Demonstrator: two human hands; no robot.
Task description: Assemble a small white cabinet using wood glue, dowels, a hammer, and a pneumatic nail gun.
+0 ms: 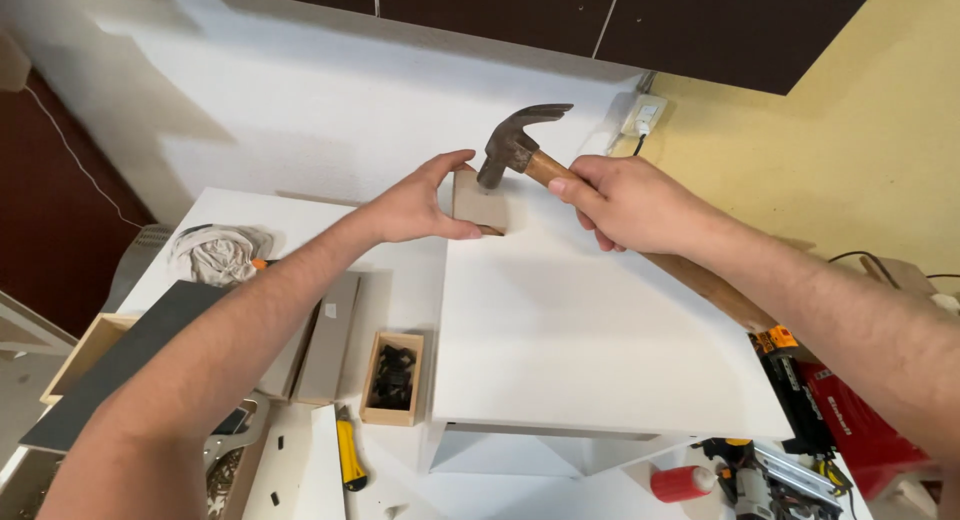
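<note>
A small open wooden box (392, 378) sits near the front of the counter (400, 280), just left of the raised white panel (590, 340), and holds a heap of small black parts; what kind they are cannot be told. Farther left, another wooden box (82, 356) hangs at the counter's left edge, mostly covered by a dark flat board (150, 350), so its contents are hidden. At the far edge of the white panel, the left hand (420, 205) has its grip spread around a small pale wooden block (480, 202), thumb at the near lower corner and fingers over the top, steadying it. The right hand (630, 202) has its grip pressed together around the wooden handle of a claw hammer (515, 145), whose head rests on the block's top. The panel's broad middle and near edge lie bare. A crumpled grey cloth (215, 252) lies at the counter's far left corner, a yellow-handled knife (350, 452) at the front edge, and power tools (800, 420) crowd the panel's right side.
</note>
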